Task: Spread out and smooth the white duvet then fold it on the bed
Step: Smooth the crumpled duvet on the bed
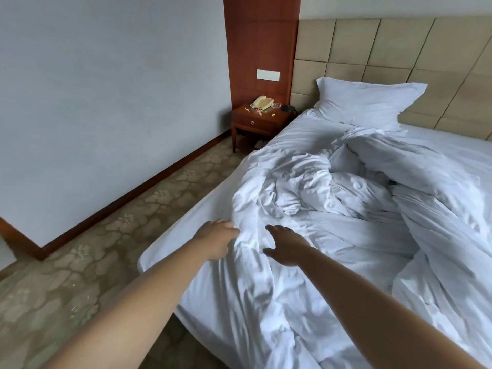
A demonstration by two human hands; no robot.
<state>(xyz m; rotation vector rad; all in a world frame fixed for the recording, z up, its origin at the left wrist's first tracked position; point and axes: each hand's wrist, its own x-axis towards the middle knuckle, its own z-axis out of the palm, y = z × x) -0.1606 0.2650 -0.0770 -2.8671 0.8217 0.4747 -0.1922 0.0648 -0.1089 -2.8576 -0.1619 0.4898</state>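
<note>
Hands (pixel 217 242) (pixel 286 245) at rumpled duvet (pixel 332 209) edge — bed (pixel 186 230) corner

The left hand (pixel 217 239) has its fingertips sunk into a fold of the white duvet (pixel 332 209), so how they lie cannot be told. The right hand (pixel 286 245) shows only its back; whatever is beneath the palm is hidden. The duvet and the bed (pixel 170 251) run off the right and near edges. On the far nightstand (pixel 255 121), the small coloured bits (pixel 259 112) beside the telephone (pixel 262 102) are too tiny to identify.
</note>
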